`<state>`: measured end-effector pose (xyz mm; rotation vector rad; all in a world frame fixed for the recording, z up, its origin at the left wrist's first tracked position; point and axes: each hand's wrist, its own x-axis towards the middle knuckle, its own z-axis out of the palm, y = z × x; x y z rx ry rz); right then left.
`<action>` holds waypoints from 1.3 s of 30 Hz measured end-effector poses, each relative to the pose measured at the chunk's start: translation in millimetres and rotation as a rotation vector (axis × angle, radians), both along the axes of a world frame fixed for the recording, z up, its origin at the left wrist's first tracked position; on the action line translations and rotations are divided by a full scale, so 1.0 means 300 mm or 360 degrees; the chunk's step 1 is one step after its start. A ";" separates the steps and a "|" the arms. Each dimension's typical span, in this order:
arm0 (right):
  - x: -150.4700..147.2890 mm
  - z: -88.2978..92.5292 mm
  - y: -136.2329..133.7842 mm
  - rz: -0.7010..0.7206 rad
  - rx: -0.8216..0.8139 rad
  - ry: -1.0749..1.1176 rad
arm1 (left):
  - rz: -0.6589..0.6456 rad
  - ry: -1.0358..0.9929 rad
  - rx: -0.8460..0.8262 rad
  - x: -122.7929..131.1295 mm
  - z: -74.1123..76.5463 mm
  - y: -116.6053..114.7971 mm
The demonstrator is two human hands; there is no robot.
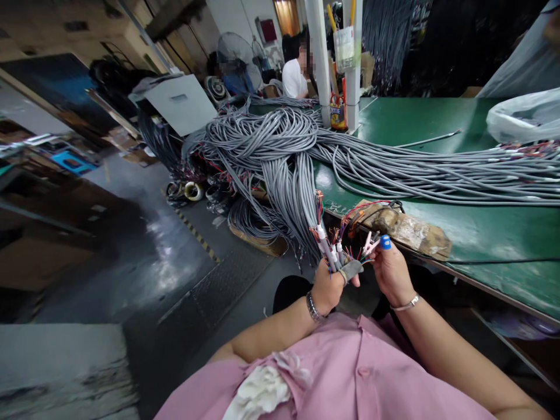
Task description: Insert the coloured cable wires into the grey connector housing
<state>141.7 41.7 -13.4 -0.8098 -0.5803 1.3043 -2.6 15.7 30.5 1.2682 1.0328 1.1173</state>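
My left hand (330, 287) is closed around several grey cables (328, 249), with a grey cover on its thumb. The cables' stripped ends point up and away from me, fanning out thin coloured wires with bare copper tips. Close on its right, my right hand (391, 269) pinches at pale, thin wire ends (370, 244); the exact grip is partly hidden by the fingers. A blue cover (385, 241) sits on one of its fingertips. Both hands are in front of my body, near the bench edge.
A large heap of grey cables (262, 137) hangs over the end of the green bench (494, 233), and more run along it. A worn wooden block (405, 227) lies at the edge. A white post (319, 58) rises behind. Beyond it, a person (294, 79) sits near a fan (236, 55).
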 end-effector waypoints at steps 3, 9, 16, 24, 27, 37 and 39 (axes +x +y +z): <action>-0.004 0.017 0.009 0.0303 -0.0171 0.0283 | -0.0006 0.0018 0.0019 0.001 0.005 0.000; -0.011 0.026 0.027 0.0337 -0.0267 0.0548 | 0.0011 -0.0013 0.0004 0.004 -0.011 0.003; -0.011 0.028 0.020 0.0392 -0.0267 0.0621 | -0.0033 0.0032 0.0030 -0.003 -0.044 0.008; 0.016 0.048 0.003 0.0541 -0.0261 0.0538 | -0.0024 0.0023 0.0032 -0.029 -0.016 -0.016; 0.015 0.048 -0.002 0.0519 -0.0233 0.0479 | -0.0018 0.0044 0.0007 -0.033 -0.007 -0.022; -0.004 -0.007 -0.002 -0.0038 0.0013 -0.0125 | 0.0102 -0.0010 0.0087 0.010 -0.003 -0.013; -0.011 -0.002 0.004 0.0114 -0.0035 0.0030 | 0.0117 0.0026 0.0104 0.017 -0.007 -0.011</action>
